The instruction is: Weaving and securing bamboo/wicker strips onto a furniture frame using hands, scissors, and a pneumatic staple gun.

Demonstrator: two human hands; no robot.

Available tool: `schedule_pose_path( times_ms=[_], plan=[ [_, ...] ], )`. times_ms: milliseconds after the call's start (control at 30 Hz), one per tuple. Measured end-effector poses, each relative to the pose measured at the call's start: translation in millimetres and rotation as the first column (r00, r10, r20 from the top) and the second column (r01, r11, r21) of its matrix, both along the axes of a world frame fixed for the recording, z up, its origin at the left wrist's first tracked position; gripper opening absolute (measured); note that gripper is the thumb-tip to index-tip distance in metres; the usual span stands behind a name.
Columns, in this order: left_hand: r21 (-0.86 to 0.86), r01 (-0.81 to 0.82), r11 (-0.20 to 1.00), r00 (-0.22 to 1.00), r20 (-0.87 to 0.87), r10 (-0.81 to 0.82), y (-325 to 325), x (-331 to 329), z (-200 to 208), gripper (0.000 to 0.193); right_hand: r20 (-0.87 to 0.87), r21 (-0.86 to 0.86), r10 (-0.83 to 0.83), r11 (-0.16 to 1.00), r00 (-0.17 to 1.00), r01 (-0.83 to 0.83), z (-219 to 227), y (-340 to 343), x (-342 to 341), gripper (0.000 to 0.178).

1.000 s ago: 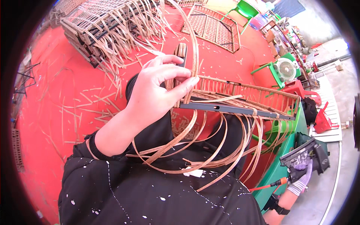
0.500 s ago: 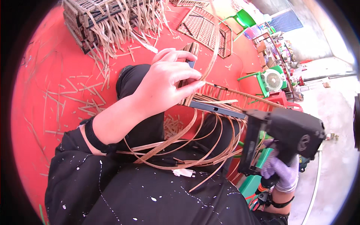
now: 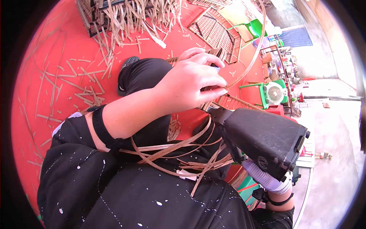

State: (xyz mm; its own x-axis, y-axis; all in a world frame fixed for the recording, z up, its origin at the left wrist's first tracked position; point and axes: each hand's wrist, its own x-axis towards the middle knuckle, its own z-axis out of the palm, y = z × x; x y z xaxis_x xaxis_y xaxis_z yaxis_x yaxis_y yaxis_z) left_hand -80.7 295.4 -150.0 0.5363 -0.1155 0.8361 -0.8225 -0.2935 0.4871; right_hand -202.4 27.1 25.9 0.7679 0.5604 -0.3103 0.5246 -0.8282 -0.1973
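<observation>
My bare left hand [image 3: 192, 78] is closed around the edge of a woven rattan frame [image 3: 236, 102], its thumb and fingertips pinching a long rattan strip [image 3: 256, 53] that arcs up and away to the right. My right hand [image 3: 267, 177], in a pale purple glove, grips a black staple gun [image 3: 263, 139]. The gun's nose reaches the frame just below my left fingertips; whether it touches is hard to tell. Loose rattan strips [image 3: 167, 150] loop across my lap under the frame. The gun hides much of the frame.
Stacked rattan panels [image 3: 129, 15] with hanging strip ends stand at the far left. Cut strip pieces [image 3: 82, 80] litter the red floor. Another panel [image 3: 217, 32] lies at the back. A white fan [image 3: 274, 92] sits by a green chair, near a cluttered shelf [image 3: 280, 61].
The staple gun has moved left and up, its nose now close to my left hand. My left hand and the frame sit slightly farther right and lower in view.
</observation>
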Motion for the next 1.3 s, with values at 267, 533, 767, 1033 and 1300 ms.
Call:
schedule_pose_path(
  times_ms=[267, 533, 767, 1033, 1300],
  plan=[
    [-0.044, -0.016, 0.999, 0.997, 0.078, 0.019, -1.9, 3.2, -2.8, 0.011, 0.159, -0.091, 0.274, 0.961, 0.948, -0.262, -3.7, 13.3, 14.1, 0.058],
    [-0.033, -0.022, 0.999, 0.998, 0.054, 0.024, -1.2, 1.1, -3.5, 0.011, -0.033, -0.022, 0.126, 0.992, 0.991, -0.127, -6.1, 18.9, 14.0, 0.050],
    [-0.011, -0.025, 1.000, 1.000, -0.004, 0.025, -0.1, -2.2, 0.5, 0.016, 0.275, 0.008, 0.201, 0.977, 0.940, -0.211, -11.5, 2.6, 14.8, 0.049],
    [-0.033, -0.045, 0.998, 0.998, 0.043, 0.046, -6.2, -1.1, 5.4, 0.020, -0.334, 0.636, -0.774, 0.236, 0.538, 0.735, -5.6, -65.0, -31.4, 0.032],
    [0.033, -0.146, 0.989, 0.986, -0.072, 0.148, -9.5, -14.2, 8.9, 0.043, -0.536, 0.736, -0.749, -0.189, 0.388, 0.650, -55.9, -274.4, -109.9, 0.028]
  ],
)
